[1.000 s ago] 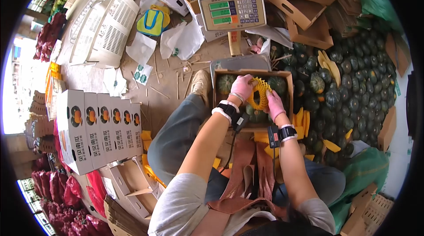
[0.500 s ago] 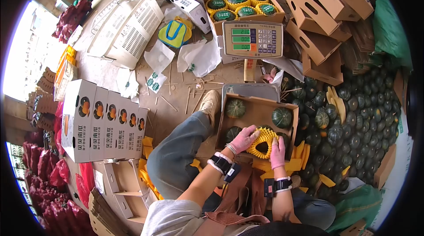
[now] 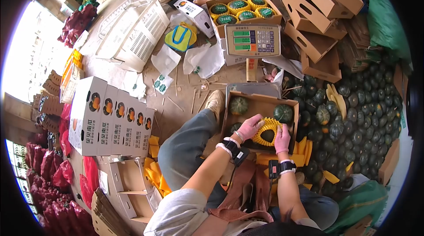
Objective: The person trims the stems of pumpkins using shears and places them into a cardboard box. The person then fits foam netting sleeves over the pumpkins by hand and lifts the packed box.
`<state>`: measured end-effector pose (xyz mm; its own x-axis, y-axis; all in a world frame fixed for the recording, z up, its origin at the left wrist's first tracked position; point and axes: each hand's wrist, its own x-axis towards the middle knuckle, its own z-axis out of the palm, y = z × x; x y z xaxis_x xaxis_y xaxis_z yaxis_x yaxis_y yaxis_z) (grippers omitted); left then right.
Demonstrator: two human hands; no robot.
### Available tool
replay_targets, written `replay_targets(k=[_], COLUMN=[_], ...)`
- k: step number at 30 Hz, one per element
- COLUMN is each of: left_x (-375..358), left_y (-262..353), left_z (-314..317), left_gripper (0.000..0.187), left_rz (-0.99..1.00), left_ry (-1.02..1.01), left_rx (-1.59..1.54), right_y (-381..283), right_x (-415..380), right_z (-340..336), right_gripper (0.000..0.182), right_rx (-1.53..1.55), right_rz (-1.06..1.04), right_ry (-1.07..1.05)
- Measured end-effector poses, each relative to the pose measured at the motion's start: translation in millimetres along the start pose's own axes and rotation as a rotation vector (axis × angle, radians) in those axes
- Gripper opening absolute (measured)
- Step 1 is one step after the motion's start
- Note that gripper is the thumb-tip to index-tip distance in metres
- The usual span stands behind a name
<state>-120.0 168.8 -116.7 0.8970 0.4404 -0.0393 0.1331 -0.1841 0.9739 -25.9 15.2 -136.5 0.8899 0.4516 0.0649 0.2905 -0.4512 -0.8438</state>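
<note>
Both hands, left hand (image 3: 250,126) and right hand (image 3: 282,138), grip a yellow net (image 3: 267,131) below a scale (image 3: 252,40) reading 2.73.

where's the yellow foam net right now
The yellow foam net is low and right of centre in the head view, around a squash inside the open cardboard box, between the left hand and right hand.

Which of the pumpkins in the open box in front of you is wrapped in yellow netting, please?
The pumpkin held between the left hand and right hand; the others in the box are bare green.
</note>
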Motion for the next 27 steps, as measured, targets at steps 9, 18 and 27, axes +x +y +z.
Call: replay_targets(k=[9, 18, 27], left_x=[11.0, 8.0, -2.3], left_y=[-23.3, -32.7, -5.0], left_z=[4.0, 5.1, 11.6], left_gripper=[0.014, 0.017, 0.027], left_rz=[-0.105, -0.175, -0.098], left_ry=[0.177, 0.187, 0.430], left_rx=[-0.070, -0.098, 0.426], right_y=[7.9, 29.6, -18.2], right_x=[9.4, 16.4, 21.4], right_z=[7.5, 7.7, -13.8], right_gripper=[0.021, 0.023, 0.033], right_rx=[0.076, 0.307, -0.427], right_rz=[0.162, 0.346, 0.239], right_ry=[0.047, -0.075, -0.144])
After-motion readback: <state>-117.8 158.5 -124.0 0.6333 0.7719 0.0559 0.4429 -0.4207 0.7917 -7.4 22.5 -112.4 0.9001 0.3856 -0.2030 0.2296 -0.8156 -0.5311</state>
